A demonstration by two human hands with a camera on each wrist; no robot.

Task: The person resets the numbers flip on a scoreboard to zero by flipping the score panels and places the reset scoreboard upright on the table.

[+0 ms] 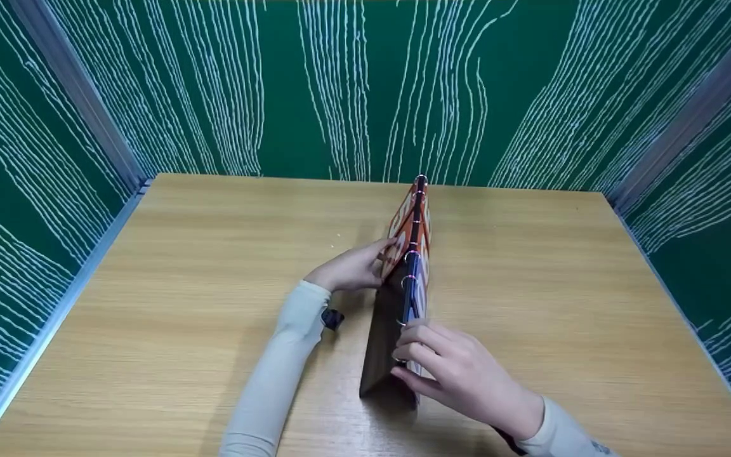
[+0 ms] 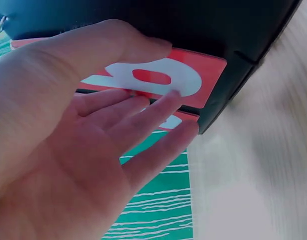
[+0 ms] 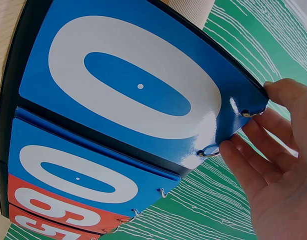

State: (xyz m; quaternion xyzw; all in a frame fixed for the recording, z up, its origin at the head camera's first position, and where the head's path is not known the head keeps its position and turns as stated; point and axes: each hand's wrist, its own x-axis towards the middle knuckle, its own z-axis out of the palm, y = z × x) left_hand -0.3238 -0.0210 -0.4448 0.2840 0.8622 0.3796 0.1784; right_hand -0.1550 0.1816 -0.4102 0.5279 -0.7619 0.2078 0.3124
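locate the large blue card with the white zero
In the right wrist view, the large blue card with the white zero sits upper left of centre, above a smaller blue white-zero card, the right hand at its ringed edge.

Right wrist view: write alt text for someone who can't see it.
A right hand pinches the top edge of a flip scoreboard at the rings of a large blue card with a white 0. Next to it are a smaller blue 0 card and two red number cards.
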